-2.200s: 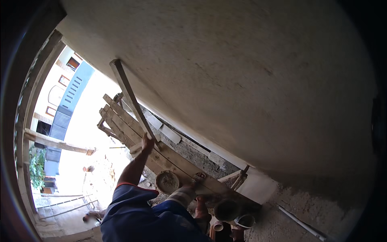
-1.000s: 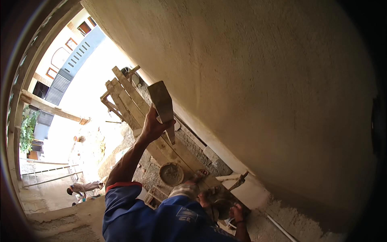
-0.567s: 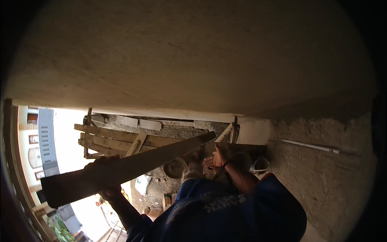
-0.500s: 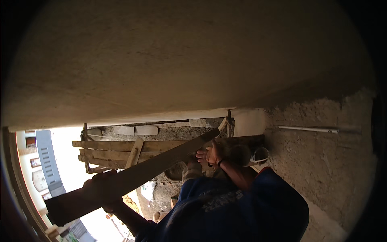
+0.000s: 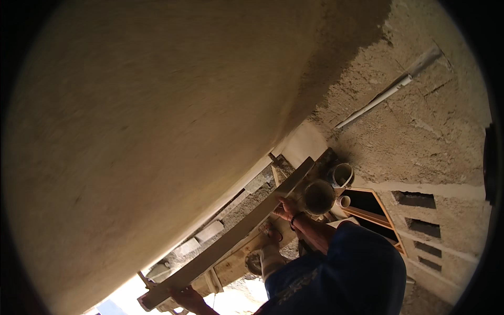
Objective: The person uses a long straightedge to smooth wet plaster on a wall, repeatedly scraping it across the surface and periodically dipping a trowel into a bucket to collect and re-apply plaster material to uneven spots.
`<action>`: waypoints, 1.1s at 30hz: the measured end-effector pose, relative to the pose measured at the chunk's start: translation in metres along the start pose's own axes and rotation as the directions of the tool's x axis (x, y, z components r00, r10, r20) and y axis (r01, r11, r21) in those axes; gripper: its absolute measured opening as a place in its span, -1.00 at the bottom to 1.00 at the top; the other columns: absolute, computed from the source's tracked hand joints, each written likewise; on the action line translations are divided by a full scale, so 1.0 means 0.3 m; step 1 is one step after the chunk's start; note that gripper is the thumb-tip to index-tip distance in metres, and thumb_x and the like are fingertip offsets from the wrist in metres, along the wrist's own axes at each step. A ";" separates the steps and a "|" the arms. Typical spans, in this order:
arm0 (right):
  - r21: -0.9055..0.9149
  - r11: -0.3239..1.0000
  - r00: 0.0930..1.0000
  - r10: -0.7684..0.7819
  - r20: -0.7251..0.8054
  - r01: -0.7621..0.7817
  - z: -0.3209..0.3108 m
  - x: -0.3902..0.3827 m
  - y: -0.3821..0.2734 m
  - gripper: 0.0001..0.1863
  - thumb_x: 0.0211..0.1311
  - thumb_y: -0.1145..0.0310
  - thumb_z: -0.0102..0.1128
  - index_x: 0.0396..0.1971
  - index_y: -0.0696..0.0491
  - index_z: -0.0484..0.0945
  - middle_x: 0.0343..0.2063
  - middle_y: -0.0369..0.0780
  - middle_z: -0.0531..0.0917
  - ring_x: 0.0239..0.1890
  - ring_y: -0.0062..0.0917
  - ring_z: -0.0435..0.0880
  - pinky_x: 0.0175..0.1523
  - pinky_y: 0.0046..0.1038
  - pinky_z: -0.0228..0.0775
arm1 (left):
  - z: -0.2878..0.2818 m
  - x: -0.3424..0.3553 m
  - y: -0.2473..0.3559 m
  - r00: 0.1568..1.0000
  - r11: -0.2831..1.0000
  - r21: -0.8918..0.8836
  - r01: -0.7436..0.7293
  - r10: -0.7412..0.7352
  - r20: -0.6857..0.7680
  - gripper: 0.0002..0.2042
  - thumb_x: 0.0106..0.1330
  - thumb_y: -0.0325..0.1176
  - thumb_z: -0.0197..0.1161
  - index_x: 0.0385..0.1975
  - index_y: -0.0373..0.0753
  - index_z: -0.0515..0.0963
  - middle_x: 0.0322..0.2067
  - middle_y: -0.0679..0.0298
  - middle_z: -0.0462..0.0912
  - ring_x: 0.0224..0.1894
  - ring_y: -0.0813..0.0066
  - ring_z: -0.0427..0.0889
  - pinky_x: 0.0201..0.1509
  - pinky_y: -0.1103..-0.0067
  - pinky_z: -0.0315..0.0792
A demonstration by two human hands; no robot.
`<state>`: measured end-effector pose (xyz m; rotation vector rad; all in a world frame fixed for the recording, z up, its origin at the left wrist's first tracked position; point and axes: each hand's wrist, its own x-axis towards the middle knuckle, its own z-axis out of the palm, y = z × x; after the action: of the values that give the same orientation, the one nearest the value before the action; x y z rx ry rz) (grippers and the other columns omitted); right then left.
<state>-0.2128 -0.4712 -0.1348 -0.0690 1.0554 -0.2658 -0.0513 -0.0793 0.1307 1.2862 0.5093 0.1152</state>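
My left hand (image 5: 186,296) grips a long straight board (image 5: 226,236) near its lower left end. My right hand (image 5: 286,209) holds the same board toward its upper right end, fingers at its near edge. The board slants from lower left to upper right above the scaffold planks (image 5: 232,266). Beside my right hand stand a dark round bucket (image 5: 318,197) and a smaller bucket (image 5: 341,175) with a pale handle. A round pan (image 5: 253,262) lies next to my lower leg, partly hidden.
A large plastered wall (image 5: 157,105) fills the upper left. A rough wall (image 5: 409,136) on the right has a white pipe (image 5: 374,102), several dark openings and a wooden-framed opening (image 5: 369,205). Pale blocks (image 5: 210,230) lie on rubble along the plastered wall's base.
The view has swung toward the rough wall on the right. My right hand, earlier open-fingered, has closed on the board, which now slants more steeply alongside the planks.
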 end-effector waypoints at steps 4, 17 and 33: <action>0.057 0.984 0.962 -0.152 -0.228 0.169 -0.177 0.440 -0.054 -0.75 0.09 0.30 0.09 -0.27 0.11 0.40 -0.24 -0.16 0.50 -0.18 -0.30 0.51 -0.13 -0.17 0.42 | 0.074 0.117 -0.387 0.981 0.981 0.083 0.178 -0.183 0.060 -0.63 0.15 -0.11 0.13 -0.13 -0.21 0.40 -0.23 0.22 0.41 -0.25 0.39 0.43 -0.31 0.54 0.40; -0.031 0.910 0.909 -0.415 -0.037 0.414 -0.149 1.131 -0.298 -0.59 0.07 0.18 0.07 -0.13 0.07 0.28 -0.27 -0.17 0.47 -0.24 -0.34 0.51 -0.16 -0.10 0.38 | 0.321 0.435 -1.233 0.847 0.915 -0.038 0.401 -0.354 0.396 -0.58 0.18 -0.19 0.11 -0.05 -0.34 0.29 -0.10 0.08 0.38 -0.08 0.21 0.40 0.01 0.33 0.33; -0.110 0.886 0.891 -0.454 -0.009 0.451 0.137 0.823 -0.518 -0.51 0.08 0.12 0.02 -0.09 0.10 0.19 -0.22 -0.13 0.35 -0.25 -0.29 0.43 -0.15 -0.09 0.33 | 0.448 0.434 -1.024 0.817 0.879 -0.159 0.450 -0.333 0.471 -0.53 0.18 -0.19 0.10 0.00 -0.35 0.24 0.00 0.05 0.29 0.02 0.17 0.32 0.08 0.29 0.27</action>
<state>-0.0910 -0.6856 -0.2960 -0.4124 1.0783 -0.6375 0.0605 -0.2413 -0.1704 0.8804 0.3525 -0.4371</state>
